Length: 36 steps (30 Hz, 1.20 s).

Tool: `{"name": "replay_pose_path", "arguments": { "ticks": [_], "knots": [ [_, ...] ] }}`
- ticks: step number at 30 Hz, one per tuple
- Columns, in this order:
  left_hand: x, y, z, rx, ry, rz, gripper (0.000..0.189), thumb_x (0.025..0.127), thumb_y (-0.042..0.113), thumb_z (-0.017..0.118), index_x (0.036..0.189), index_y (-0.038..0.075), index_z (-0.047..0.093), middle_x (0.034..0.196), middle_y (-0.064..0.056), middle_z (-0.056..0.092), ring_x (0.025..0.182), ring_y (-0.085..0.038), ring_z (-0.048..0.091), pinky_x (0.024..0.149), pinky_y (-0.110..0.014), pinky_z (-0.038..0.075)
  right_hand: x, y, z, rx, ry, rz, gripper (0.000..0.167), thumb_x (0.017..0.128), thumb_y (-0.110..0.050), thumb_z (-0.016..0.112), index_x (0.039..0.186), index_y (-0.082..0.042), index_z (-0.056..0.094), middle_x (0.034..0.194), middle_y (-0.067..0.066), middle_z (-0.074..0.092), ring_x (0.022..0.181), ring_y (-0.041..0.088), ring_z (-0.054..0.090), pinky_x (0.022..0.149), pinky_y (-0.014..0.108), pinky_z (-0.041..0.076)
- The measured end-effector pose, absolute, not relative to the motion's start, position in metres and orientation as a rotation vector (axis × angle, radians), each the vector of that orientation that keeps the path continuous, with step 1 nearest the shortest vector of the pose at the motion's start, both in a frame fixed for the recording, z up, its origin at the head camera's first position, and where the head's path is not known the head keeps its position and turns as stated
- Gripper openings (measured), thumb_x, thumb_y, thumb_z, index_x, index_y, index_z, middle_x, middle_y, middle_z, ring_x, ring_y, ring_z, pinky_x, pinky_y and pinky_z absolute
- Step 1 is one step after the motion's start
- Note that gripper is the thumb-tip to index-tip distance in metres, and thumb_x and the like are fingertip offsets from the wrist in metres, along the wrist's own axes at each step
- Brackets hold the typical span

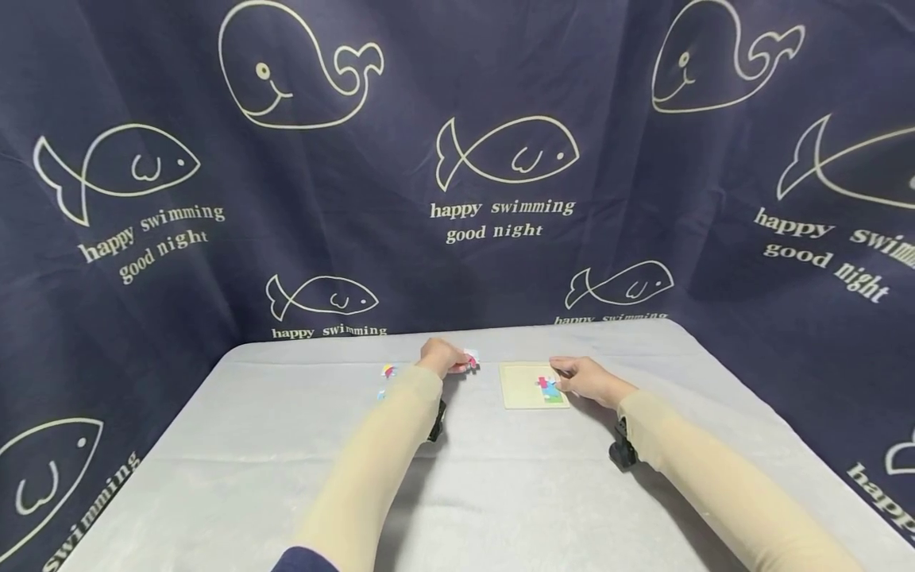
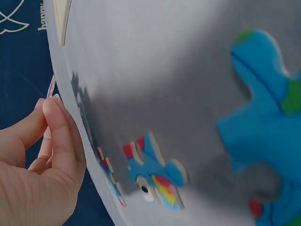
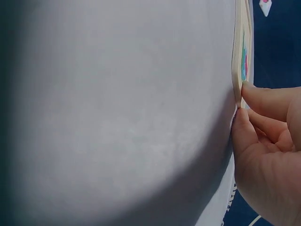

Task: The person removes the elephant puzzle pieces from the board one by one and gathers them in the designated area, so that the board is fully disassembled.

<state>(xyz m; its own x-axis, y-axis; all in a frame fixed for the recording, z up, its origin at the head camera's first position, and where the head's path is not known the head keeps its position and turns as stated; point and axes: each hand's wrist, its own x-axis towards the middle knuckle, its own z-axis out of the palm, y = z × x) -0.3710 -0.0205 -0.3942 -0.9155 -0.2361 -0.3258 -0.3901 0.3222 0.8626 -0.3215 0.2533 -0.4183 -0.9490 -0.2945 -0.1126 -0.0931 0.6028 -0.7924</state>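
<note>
Thumb and fingers of my left hand (image 1: 441, 357) pinch a red and pale puzzle piece (image 1: 471, 360), raised over the table left of the tray; in the left wrist view this piece (image 2: 52, 87) is edge-on and its picture barely shows. The shallow cream puzzle tray (image 1: 518, 389) lies flat, with joined pink, blue and green pieces (image 1: 551, 393) along its right side. My right hand (image 1: 589, 380) is at the tray's right edge. In the right wrist view, its thumb and fingers (image 3: 245, 129) grip the edge of the tray (image 3: 237, 56).
Loose pieces lie left of the tray: a yellow, red and blue one (image 1: 389, 371) and a blue one (image 1: 381, 395) partly behind my left sleeve. Close to the left wrist camera is a blue and green piece (image 2: 268, 127). A dark fish-print curtain (image 1: 500, 278) hangs behind the table.
</note>
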Motion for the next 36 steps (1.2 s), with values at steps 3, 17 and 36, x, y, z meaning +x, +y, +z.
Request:
{"name": "replay_pose_path", "arguments": {
  "ticks": [3, 17, 36],
  "knots": [
    [-0.369, -0.015, -0.396, -0.574, 2.459, 1.615, 0.019, 0.078, 0.003, 0.079, 0.095, -0.003, 0.073, 0.079, -0.012, 0.074, 0.043, -0.006, 0.056, 0.055, -0.016, 0.055, -0.321, 0.252, -0.419, -0.305, 2.615, -1.246, 0.058, 0.091, 0.0, 0.059, 0.144, 0.006, 0.037, 0.156, 0.024, 0.024, 0.144, 0.044, 0.018, 0.118, 0.053, 0.017],
    [-0.386, -0.005, -0.413, -0.61, 2.614, 1.381, 0.041, 0.072, 0.009, 0.085, 0.103, -0.006, 0.063, 0.067, -0.01, 0.07, 0.048, -0.01, 0.064, 0.059, -0.02, 0.058, -0.322, 0.253, -0.42, -0.294, 2.596, -1.257, 0.058, 0.092, -0.002, 0.059, 0.145, 0.005, 0.036, 0.157, 0.023, 0.023, 0.145, 0.043, 0.018, 0.118, 0.052, 0.018],
    [-0.374, -0.016, -0.399, -0.624, 2.615, 1.454, 0.035, 0.075, 0.002, 0.081, 0.104, -0.008, 0.064, 0.078, -0.015, 0.072, 0.049, -0.013, 0.065, 0.058, -0.02, 0.058, -0.321, 0.252, -0.419, -0.332, 2.624, -1.234, 0.059, 0.091, -0.006, 0.062, 0.144, 0.006, 0.037, 0.155, 0.024, 0.026, 0.145, 0.043, 0.017, 0.119, 0.055, 0.011]
  ]
}}
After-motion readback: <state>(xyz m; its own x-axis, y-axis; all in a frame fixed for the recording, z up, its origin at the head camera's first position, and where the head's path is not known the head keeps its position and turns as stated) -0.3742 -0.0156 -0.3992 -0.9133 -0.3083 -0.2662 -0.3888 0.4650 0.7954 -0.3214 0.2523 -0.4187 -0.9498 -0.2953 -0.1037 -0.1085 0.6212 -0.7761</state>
